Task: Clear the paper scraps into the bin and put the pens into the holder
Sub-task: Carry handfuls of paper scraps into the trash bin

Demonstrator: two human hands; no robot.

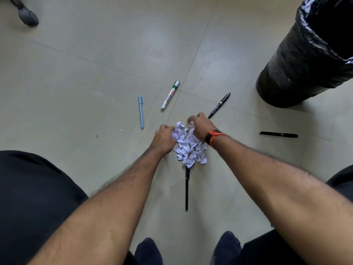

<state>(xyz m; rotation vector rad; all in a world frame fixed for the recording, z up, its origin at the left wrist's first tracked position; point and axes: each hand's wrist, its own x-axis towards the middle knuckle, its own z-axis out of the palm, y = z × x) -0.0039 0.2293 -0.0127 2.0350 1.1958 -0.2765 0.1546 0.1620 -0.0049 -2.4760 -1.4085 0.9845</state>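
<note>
A heap of white paper scraps (190,148) lies on the floor in front of me. My left hand (164,139) presses against the heap's left side with curled fingers. My right hand (200,127) cups the heap's far right side, fingers bent over scraps. A black pen (186,190) pokes out from under the near edge of the heap. On the floor lie a light blue pen (141,111), a white marker with a green cap (170,94), a dark pen (219,105) just beyond my right hand, and a black pen (278,134) to the right. No pen holder shows.
A tall bin lined with a black bag (305,60) stands at the far right, with scraps visible inside its rim. One tiny scrap (121,129) lies apart on the left. Another person's foot (27,16) is at the top left. My knees and feet fill the bottom.
</note>
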